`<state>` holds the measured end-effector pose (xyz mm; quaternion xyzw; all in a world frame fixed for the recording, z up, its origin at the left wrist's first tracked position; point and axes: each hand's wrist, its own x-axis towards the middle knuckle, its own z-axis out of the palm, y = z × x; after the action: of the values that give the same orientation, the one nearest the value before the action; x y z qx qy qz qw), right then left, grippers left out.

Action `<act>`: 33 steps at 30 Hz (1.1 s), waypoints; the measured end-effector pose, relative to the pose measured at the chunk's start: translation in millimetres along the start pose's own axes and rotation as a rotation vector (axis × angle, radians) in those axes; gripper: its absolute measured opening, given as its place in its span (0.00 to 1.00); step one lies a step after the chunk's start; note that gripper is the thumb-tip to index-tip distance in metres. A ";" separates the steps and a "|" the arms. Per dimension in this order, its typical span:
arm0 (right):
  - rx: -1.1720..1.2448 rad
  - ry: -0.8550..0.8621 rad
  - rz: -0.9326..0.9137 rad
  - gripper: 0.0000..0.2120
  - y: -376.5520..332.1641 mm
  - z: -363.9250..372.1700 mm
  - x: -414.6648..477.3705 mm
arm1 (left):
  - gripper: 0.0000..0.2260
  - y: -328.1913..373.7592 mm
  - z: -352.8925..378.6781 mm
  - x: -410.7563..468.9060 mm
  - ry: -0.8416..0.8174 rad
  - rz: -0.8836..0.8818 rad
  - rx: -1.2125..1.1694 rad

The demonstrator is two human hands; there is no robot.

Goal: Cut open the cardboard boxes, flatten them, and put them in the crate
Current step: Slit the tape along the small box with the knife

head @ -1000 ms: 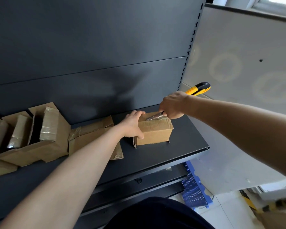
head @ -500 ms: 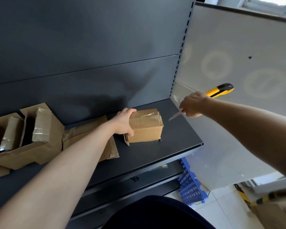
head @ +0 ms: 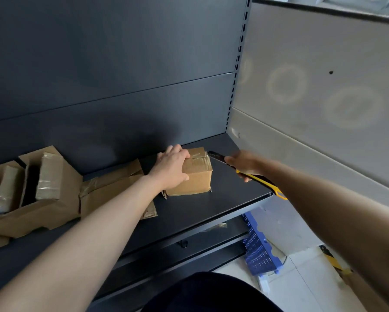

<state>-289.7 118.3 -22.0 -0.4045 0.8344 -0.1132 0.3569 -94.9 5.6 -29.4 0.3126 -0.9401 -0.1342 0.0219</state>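
A small taped cardboard box [head: 195, 176] stands on the dark shelf [head: 211, 210]. My left hand [head: 172, 164] grips the box's top left corner, fingers over the top and thumb on the front face. My right hand [head: 245, 164] holds a yellow and black utility knife [head: 259, 177]. Its blade points left, with the tip at the box's top right edge. A blue slatted crate [head: 257, 248] stands on the floor below the shelf's right end.
A flattened box [head: 112, 190] lies just left of the small box. Further left an opened box [head: 45, 192] stands with its flaps up. The dark back panel rises behind, and a grey wall closes the right side.
My right hand drew the knife away to the right, turned it over, and came back low beside the box with the blade at its right edge. My left hand kept its hold.
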 end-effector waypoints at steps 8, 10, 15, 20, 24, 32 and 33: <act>0.135 -0.066 -0.024 0.21 5.3 0.6 -1.4 | 0.25 1.9 -9.0 0.4 -0.119 -0.050 -0.098; 0.120 -0.089 -0.036 0.20 6.6 -0.5 -2.0 | 0.25 4.6 -11.5 1.3 -0.153 -0.063 -0.089; 0.083 -0.139 -0.043 0.19 9.6 -3.1 -3.3 | 0.26 5.2 -14.1 3.6 -0.169 -0.065 -0.054; 0.119 -0.119 -0.036 0.19 9.5 -7.4 -3.2 | 0.20 2.6 -16.9 4.6 -0.207 -0.077 -0.174; 0.118 -0.094 -0.045 0.19 0.7 -3.2 -1.0 | 0.11 1.1 -13.5 6.5 -0.200 -0.088 -0.223; 0.035 -0.062 -0.099 0.18 -0.5 -5.0 -3.7 | 0.09 0.0 -13.5 7.6 -0.175 -0.125 -0.206; 0.026 -0.023 -0.113 0.19 -0.1 -3.4 -4.0 | 0.09 -0.1 -14.9 8.1 -0.178 -0.124 -0.197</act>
<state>-290.4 120.9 -17.5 -0.4476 0.8045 -0.1394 0.3648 -99.5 -2.8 -15.4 0.3531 -0.8995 -0.2542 -0.0391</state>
